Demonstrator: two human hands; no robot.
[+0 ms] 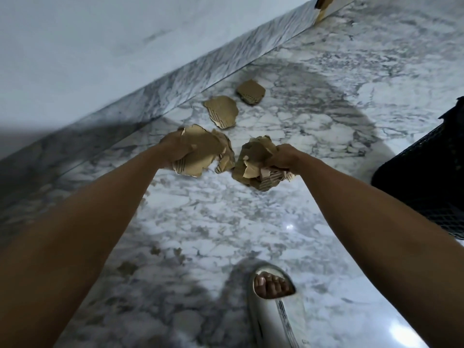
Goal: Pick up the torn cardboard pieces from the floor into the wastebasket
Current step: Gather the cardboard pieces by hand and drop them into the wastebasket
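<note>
Both arms reach forward over a marble floor. My left hand (173, 149) grips a wad of torn brown cardboard pieces (203, 151). My right hand (285, 156) grips another bunch of torn cardboard (256, 162), with corrugated edges hanging below the fist. Two loose cardboard pieces lie on the floor beyond the hands, near the skirting: a rounded one (222, 111) and a squarer one (251, 91). The black mesh wastebasket (426, 182) stands at the right edge, only partly in view, to the right of my right hand.
A pale wall with a marble skirting (175, 81) runs diagonally from lower left to upper right. A brown torn edge (324, 6) shows at the top by the wall. My foot in a white slipper (273, 305) stands at the bottom.
</note>
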